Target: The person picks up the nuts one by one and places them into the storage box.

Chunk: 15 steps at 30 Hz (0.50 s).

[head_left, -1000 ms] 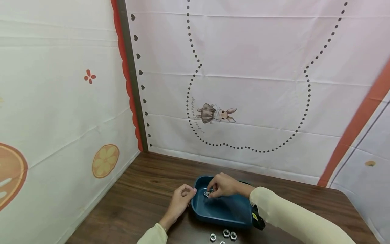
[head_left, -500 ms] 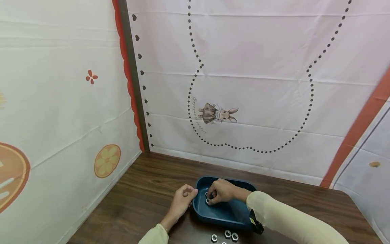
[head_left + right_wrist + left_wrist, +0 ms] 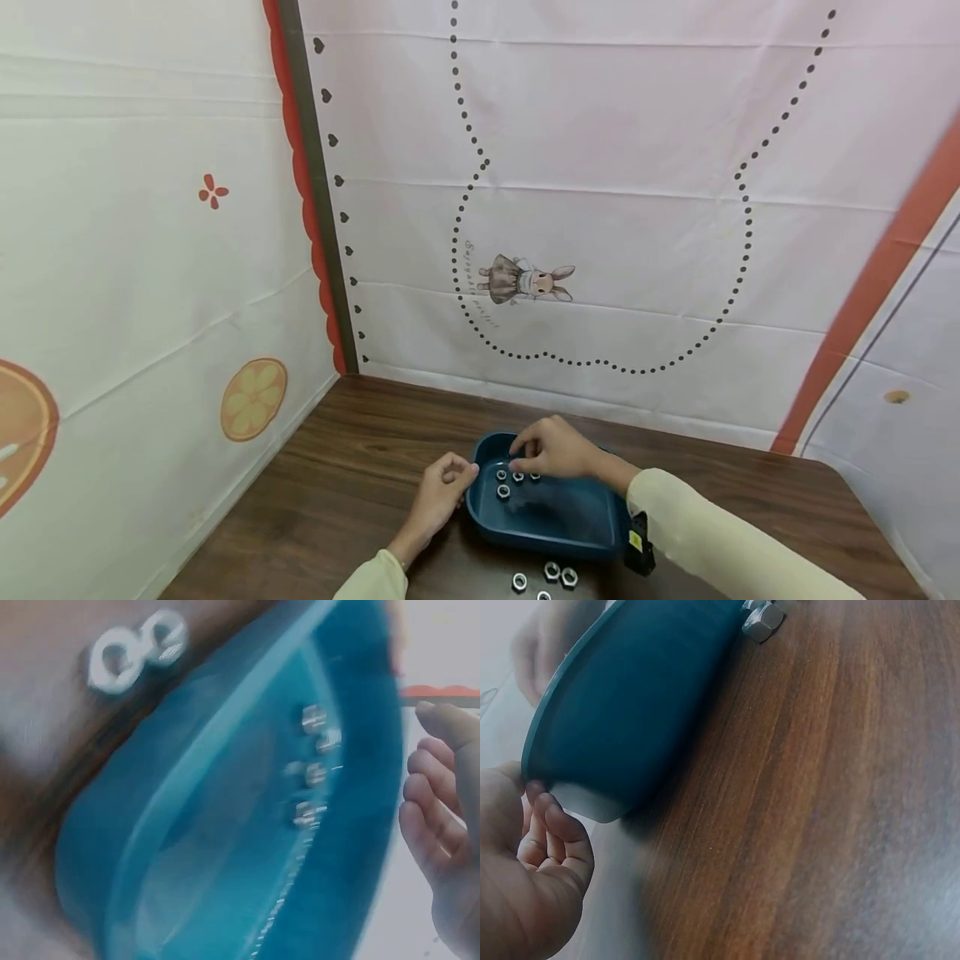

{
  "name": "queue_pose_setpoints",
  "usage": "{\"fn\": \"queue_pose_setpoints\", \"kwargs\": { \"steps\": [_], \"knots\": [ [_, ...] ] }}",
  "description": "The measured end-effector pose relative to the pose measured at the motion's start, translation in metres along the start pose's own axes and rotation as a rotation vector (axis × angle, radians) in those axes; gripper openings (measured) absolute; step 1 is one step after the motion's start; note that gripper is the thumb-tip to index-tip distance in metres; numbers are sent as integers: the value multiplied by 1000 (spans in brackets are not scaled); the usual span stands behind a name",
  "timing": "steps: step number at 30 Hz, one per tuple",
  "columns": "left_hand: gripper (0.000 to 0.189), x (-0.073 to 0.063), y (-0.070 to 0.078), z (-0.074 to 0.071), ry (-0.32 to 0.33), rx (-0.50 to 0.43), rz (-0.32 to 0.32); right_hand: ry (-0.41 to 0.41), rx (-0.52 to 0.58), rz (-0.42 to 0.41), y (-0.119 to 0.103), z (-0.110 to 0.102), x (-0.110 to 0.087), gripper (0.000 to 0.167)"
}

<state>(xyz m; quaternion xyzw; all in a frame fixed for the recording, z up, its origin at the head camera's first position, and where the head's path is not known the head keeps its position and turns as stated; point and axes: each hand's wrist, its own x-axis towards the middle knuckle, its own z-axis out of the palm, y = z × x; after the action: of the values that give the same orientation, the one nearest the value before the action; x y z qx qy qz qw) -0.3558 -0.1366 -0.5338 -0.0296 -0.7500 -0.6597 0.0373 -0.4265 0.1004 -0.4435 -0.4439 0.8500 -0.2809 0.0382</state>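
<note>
A dark blue tray (image 3: 555, 542) sits on the table, and my left hand (image 3: 438, 493) pinches its left rim between thumb and fingers. In the left wrist view, the fingertips of the left hand (image 3: 536, 862) curl at the rim. Several metal hex nuts (image 3: 503, 492) lie on the tray floor near its left end. Over them hovers my right hand (image 3: 558, 450), fingers loosely bent with nothing between them. In the right wrist view, the right hand (image 3: 450, 802) is beside the tray wall, with the nuts (image 3: 315, 774) blurred inside.
More hex nuts (image 3: 569, 577) lie on the wooden table (image 3: 300, 517) in front of the tray, one cut off by the frame's bottom edge. A printed cloth (image 3: 637, 250) hangs behind the table, and another cloth (image 3: 150, 292) hangs along the left.
Half a second ago my right fingertips were down at a nut in the tray. Now they have let go and lifted away; that nut lies in front of the others. The left hand stays at the rim.
</note>
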Motion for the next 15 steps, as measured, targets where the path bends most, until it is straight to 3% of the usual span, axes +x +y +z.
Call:
{"fn": "queue_pose_setpoints", "kwargs": {
  "steps": [4, 8, 11, 15],
  "knots": [
    [25, -2, 1, -1, 4, 12, 5, 168, 23, 38, -20, -17, -24, 19],
    [26, -5, 1, -1, -1, 15, 9, 326, 43, 106, -42, -19, -56, 13],
    [27, -6, 0, -1, 1, 14, 10, 377, 90, 174, -57, -10, -79, 12],
    [28, -5, 1, -2, 12, 12, 16, 378, 152, 250, -71, 11, -104, 12]
  ]
}}
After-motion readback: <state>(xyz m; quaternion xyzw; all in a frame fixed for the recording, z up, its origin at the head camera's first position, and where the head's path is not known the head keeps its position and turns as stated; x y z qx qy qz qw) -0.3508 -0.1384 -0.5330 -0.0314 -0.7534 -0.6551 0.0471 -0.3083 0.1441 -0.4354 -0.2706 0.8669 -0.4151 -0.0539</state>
